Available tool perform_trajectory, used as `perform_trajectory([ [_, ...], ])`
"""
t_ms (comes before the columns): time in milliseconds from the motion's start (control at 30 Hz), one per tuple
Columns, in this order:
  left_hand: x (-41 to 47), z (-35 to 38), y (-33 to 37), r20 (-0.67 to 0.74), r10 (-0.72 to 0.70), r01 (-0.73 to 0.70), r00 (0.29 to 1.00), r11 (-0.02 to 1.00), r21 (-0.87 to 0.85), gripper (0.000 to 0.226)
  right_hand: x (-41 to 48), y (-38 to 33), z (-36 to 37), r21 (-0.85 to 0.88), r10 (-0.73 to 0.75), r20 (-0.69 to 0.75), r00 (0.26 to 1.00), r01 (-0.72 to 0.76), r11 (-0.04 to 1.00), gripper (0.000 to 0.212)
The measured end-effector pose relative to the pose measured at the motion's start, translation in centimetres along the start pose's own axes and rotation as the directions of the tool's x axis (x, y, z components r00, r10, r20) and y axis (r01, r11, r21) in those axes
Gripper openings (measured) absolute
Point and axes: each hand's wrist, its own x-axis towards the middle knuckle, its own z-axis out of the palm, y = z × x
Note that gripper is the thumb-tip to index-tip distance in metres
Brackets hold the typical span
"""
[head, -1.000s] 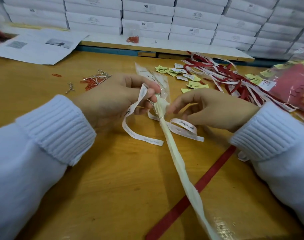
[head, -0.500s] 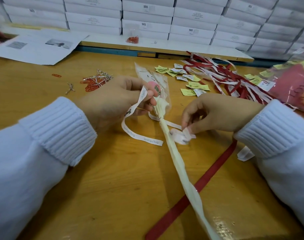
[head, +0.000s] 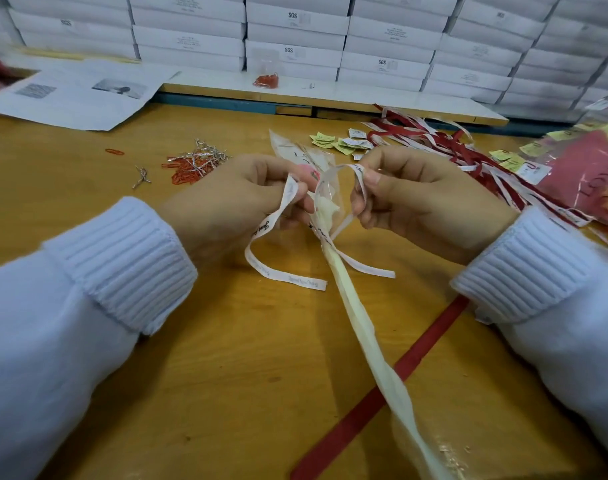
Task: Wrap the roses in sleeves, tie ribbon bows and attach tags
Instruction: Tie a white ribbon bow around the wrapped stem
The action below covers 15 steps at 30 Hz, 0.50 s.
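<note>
A sleeved rose (head: 356,327) lies across the wooden table, its cream-wrapped stem running toward me and its clear sleeve top (head: 295,150) pointing away. A white printed ribbon (head: 281,271) is wound round the stem just below the bloom. My left hand (head: 233,199) pinches one end of the ribbon left of the stem. My right hand (head: 416,195) pinches a raised loop of the same ribbon right of the stem. The other tail (head: 368,266) lies loose on the table. The bloom is mostly hidden behind my fingers.
Yellow-green tags (head: 337,142) and a heap of red and white ribbons (head: 444,143) lie behind my right hand. Sleeved red roses (head: 586,174) sit far right, clips and wire ties (head: 195,162) at the left, papers (head: 77,91) back left, stacked white boxes (head: 295,32) behind.
My right hand rose from the table by the stem and lifted a ribbon loop up beside the bloom. My left hand kept its hold on the other end.
</note>
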Motion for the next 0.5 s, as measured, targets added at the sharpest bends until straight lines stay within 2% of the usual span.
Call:
perform_trajectory([
  [167,0.0,0.0,0.0,-0.003,0.046,-0.046,0.999,0.997,-0.061,0.015,0.3,0.2,0.6,0.157,-0.034,-0.063,0.997,0.044,0.987,0.006],
  [300,-0.1,0.0,0.0,0.055,0.049,-0.042,0.997,0.991,-0.129,0.014,0.3,0.4,0.9,0.258,-0.031,-0.059,0.998,0.046,0.965,0.022],
  [400,-0.1,0.0,-0.1,0.09,0.048,-0.039,0.995,0.995,-0.096,0.016,0.4,0.6,1.1,0.284,-0.019,-0.076,0.997,0.04,0.958,0.029],
  [500,0.2,0.0,-0.4,0.058,0.045,-0.043,0.997,0.999,-0.028,0.017,0.5,0.6,1.3,0.267,-0.015,-0.149,0.989,0.055,0.962,0.022],
])
